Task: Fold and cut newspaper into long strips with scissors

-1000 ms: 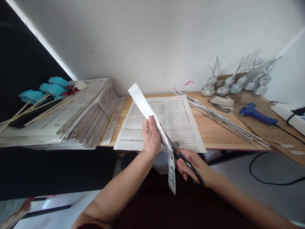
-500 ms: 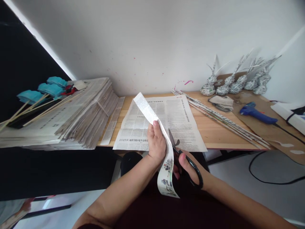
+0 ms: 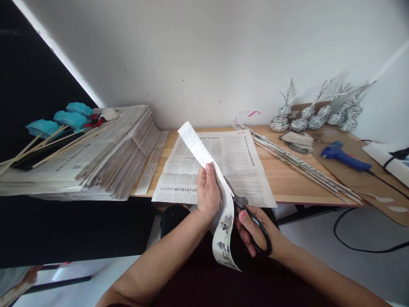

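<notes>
My left hand [image 3: 208,190] is closed on a long newspaper strip [image 3: 195,145], its thumb lying on top. The strip slants up to the left above the hand, and its lower end, printed with small pictures, curls down over my lap. My right hand [image 3: 257,228] has its fingers in the black handles of a pair of scissors [image 3: 238,202]. The blades point up and to the left, close beside the strip's right edge; whether they touch it I cannot tell. Behind both hands a newspaper sheet [image 3: 236,157] lies flat on the wooden table [image 3: 284,181].
A tall newspaper stack [image 3: 118,157] stands left, bearing blue clips [image 3: 72,119] and thin sticks. Rolled paper rods [image 3: 297,162] lie right of the sheet. Farther right are woven paper gourds [image 3: 316,116], a cloth [image 3: 297,141] and a blue glue gun [image 3: 347,157] with a cable.
The scissors have swung closer to the strip and their blades appear less spread. My left hand has shifted slightly left, still holding the strip.
</notes>
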The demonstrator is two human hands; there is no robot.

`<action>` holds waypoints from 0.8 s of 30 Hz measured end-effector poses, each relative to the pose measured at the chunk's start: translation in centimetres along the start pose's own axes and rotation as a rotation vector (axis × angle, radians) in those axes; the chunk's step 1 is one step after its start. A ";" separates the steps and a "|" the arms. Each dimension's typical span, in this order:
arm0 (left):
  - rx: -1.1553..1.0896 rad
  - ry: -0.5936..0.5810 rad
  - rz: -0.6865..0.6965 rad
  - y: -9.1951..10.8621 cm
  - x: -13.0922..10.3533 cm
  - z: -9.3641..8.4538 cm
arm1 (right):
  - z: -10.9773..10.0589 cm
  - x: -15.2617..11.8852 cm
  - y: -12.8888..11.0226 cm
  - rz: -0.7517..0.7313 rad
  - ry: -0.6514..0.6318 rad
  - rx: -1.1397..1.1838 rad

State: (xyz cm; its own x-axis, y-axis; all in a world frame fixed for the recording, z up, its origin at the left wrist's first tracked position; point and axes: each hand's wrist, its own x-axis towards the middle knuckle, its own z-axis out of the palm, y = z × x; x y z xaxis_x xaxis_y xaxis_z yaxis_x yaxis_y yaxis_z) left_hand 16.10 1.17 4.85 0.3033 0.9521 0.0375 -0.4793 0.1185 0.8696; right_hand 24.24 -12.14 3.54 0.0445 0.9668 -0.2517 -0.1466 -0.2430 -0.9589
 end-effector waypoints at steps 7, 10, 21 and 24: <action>-0.097 -0.032 -0.016 2.7 3.0 -1.5 | -1.9 -0.4 0.4 0.021 -0.096 -0.139; -0.073 0.049 0.064 2.7 3.1 -1.3 | -1.6 -0.4 0.1 -0.034 -0.107 -0.153; 0.060 0.153 0.154 1.8 2.6 -1.2 | -1.4 0.2 -0.3 -0.113 -0.224 -0.206; 0.070 0.128 0.088 1.9 2.4 -1.1 | -1.4 0.2 -0.2 -0.116 -0.226 -0.212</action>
State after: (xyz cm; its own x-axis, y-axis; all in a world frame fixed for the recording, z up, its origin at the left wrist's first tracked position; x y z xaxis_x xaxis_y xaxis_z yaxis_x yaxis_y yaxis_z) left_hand 15.03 3.98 6.09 0.1535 0.9866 0.0556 -0.4392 0.0177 0.8982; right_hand 25.68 -11.95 3.53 -0.1746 0.9765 -0.1265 0.0563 -0.1184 -0.9914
